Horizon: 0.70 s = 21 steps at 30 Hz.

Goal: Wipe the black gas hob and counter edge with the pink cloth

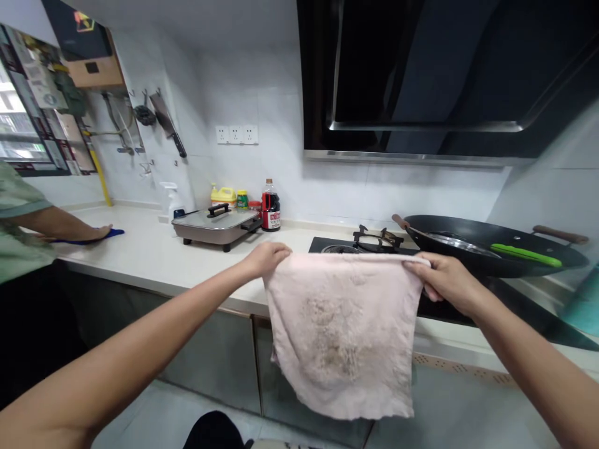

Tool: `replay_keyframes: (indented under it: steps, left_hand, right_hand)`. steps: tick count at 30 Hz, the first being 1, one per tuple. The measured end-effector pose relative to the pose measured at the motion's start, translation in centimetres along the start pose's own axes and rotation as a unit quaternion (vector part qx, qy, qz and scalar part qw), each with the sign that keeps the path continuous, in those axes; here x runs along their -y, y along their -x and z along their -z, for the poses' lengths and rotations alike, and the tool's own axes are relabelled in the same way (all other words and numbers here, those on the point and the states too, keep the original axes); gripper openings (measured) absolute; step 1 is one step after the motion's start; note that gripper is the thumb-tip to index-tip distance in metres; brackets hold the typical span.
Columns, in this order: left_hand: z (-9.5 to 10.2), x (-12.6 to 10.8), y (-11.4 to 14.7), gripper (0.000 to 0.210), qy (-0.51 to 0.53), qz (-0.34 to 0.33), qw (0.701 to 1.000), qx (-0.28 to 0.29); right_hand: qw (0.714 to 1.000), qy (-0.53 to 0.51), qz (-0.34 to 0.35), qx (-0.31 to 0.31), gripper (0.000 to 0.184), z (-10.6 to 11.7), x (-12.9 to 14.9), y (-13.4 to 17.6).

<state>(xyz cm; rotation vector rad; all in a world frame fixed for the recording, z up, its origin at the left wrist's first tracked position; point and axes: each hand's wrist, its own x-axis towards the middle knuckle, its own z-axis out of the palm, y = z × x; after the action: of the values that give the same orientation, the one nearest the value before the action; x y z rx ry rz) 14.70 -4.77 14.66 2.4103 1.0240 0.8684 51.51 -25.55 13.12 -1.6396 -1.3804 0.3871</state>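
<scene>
A pale pink cloth (344, 330) with a brownish stain in its middle hangs spread out in front of the counter. My left hand (266, 257) grips its upper left corner. My right hand (444, 279) grips its upper right corner. Both hands hold the cloth's top edge stretched level, just in front of the black gas stove (369, 240). The cloth's lower part dangles over the cabinet fronts.
A black wok (486, 249) with a green utensil sits on the stove at right. On the white counter (140, 249) stand an electric pan (215, 226), a soy sauce bottle (270, 206) and other bottles. Another person's hand (88, 234) rests on a blue cloth at far left. A range hood hangs overhead.
</scene>
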Motion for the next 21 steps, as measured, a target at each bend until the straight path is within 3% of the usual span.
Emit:
replay_keyframes:
  steps: [6, 9, 13, 17, 21]
  left_hand:
    - [3.2, -2.0, -8.0, 0.039, -0.133, -0.093, 0.986, 0.036]
    - [3.7, -1.5, -10.8, 0.028, -0.214, -0.125, 0.968, 0.024]
    - [3.6, 0.0, -13.8, 0.016, -0.251, -0.111, 0.961, -0.021]
    - [2.4, 1.6, -15.0, 0.023, -0.267, -0.094, 0.959, -0.034]
    - [0.3, 3.8, -12.5, 0.029, -0.262, -0.097, 0.960, -0.016]
  right_hand:
    - [0.979, -0.187, -0.053, -0.059, 0.028, 0.5, 3.8, -7.9]
    - [0.977, -0.199, -0.053, -0.062, 0.019, -0.1, 4.0, -10.7]
    - [0.980, -0.187, -0.030, -0.062, 0.013, -1.6, 3.0, -13.4]
    - [0.984, -0.166, -0.013, -0.058, 0.013, -3.2, 1.8, -14.9]
    - [0.990, -0.136, 0.011, -0.024, 0.019, -4.1, -0.4, -13.4]
